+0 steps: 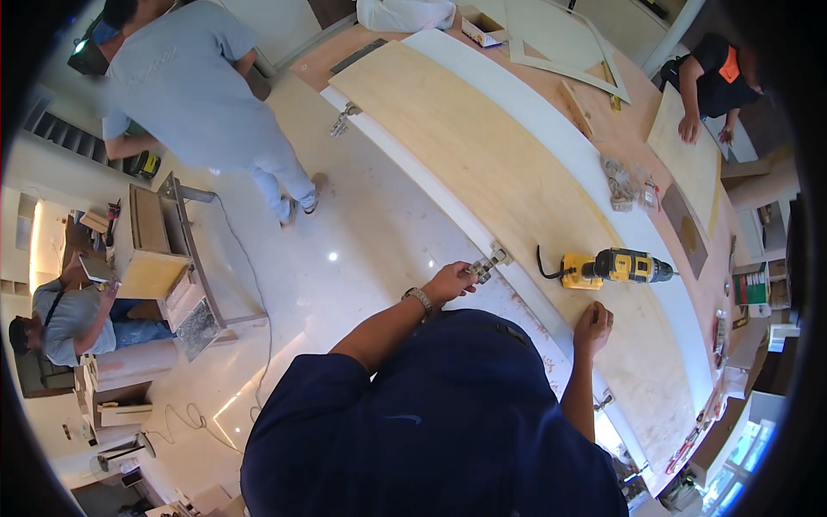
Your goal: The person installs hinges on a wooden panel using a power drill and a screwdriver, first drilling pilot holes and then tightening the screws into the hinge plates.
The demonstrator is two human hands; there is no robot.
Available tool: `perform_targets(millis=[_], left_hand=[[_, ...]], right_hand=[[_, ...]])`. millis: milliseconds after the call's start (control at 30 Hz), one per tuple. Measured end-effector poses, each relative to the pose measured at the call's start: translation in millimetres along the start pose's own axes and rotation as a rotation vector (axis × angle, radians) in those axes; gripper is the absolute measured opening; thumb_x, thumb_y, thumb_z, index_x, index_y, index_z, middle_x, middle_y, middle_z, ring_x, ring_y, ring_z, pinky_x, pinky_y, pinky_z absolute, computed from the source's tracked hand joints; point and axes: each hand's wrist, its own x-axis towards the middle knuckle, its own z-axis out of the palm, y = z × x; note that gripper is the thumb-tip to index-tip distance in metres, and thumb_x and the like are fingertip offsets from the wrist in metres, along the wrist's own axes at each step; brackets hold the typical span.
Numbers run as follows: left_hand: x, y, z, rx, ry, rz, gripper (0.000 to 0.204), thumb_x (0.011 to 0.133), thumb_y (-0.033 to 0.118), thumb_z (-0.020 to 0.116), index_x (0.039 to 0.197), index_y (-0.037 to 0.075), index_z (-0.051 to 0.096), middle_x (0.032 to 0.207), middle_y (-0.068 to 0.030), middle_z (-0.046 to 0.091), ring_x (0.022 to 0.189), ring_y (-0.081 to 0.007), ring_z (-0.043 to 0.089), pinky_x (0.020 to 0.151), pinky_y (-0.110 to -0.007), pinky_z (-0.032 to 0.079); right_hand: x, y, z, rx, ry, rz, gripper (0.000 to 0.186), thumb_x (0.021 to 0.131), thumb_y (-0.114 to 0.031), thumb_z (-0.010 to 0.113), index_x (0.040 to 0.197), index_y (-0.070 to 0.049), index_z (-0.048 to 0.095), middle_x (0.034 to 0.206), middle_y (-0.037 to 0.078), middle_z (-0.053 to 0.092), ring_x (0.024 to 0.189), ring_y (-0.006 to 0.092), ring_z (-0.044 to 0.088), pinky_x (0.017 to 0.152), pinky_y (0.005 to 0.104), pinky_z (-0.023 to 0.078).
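My left hand (pixel 453 283) is closed on the free arm of a metal cabinet hinge (pixel 489 264), which is fixed at the near edge of a long pale wooden panel (pixel 482 159). Over the panel, to the right, my right hand (pixel 593 326) has its fingers curled together; whatever they may hold is hidden. Just beyond it a yellow and black cordless drill (pixel 616 266) lies on its side. Two more hinges show along the same edge, one hinge (pixel 344 119) at the far left end and another hinge (pixel 603 401) beside my right forearm.
Under the panel lies a white board (pixel 551 108) on a brown worktable (pixel 637 129). Plastic bags of hardware (pixel 618 183) sit beyond. A co-worker (pixel 719 82) handles a board at the far right. Another person (pixel 185 86) stands at the left; a third (pixel 73 314) sits by a wooden cabinet.
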Motion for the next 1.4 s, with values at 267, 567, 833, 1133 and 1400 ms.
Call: perform_targets(millis=[267, 567, 833, 1133, 1400], left_hand=[[4.8, -4.4, -3.0, 0.151, -0.019, 0.107, 0.032, 0.093, 0.018, 0.057, 0.118, -0.002, 0.054, 0.095, -0.0095, 0.068, 0.077, -0.0167, 0.066, 0.069, -0.031, 0.052], [11.0, -5.8, -10.7, 0.317, -0.072, 0.193, 0.037, 0.092, 0.026, 0.058, 0.114, -0.003, 0.054, 0.086, -0.0115, 0.067, 0.07, -0.018, 0.064, 0.067, -0.033, 0.051], [7.8, 8.7, -19.3, 0.527, -0.136, 0.185, 0.04, 0.092, 0.03, 0.06, 0.115, -0.002, 0.053, 0.086, -0.0106, 0.066, 0.074, -0.0172, 0.062, 0.068, -0.033, 0.049], [11.1, 5.6, -24.4, 0.567, -0.17, 0.234, 0.045, 0.091, 0.037, 0.06, 0.114, -0.001, 0.052, 0.098, -0.0203, 0.068, 0.091, -0.0344, 0.065, 0.081, -0.041, 0.049], [20.7, -1.2, -28.5, 0.641, -0.22, 0.269, 0.045, 0.092, 0.037, 0.059, 0.114, -0.002, 0.053, 0.102, -0.0187, 0.068, 0.093, -0.0301, 0.065, 0.081, -0.038, 0.049]], right_hand=[[-2.1, -4.1, 1.1, -0.089, -0.026, 0.077, 0.031, 0.089, -0.02, 0.059, 0.116, -0.006, 0.059, 0.087, 0.009, 0.057, 0.08, 0.0291, 0.056, 0.072, 0.0437, 0.045], [-1.4, -3.6, 4.3, -0.09, -0.031, 0.147, 0.029, 0.087, -0.02, 0.059, 0.111, -0.005, 0.062, 0.091, 0.012, 0.059, 0.082, 0.0293, 0.057, 0.072, 0.0429, 0.046], [-12.2, -8.9, 10.6, -0.124, -0.002, 0.108, 0.031, 0.088, -0.021, 0.058, 0.114, -0.004, 0.061, 0.102, 0.015, 0.059, 0.091, 0.0326, 0.056, 0.082, 0.0448, 0.043], [-32.6, -26.1, 5.8, -0.223, -0.051, -0.001, 0.036, 0.092, -0.02, 0.055, 0.12, 0.002, 0.058, 0.116, 0.021, 0.055, 0.105, 0.0361, 0.053, 0.09, 0.0441, 0.041], [-49.7, -28.2, 9.3, -0.229, -0.164, 0.065, 0.046, 0.096, -0.024, 0.049, 0.135, -0.001, 0.047, 0.143, 0.022, 0.04, 0.132, 0.0388, 0.038, 0.109, 0.0455, 0.027]])
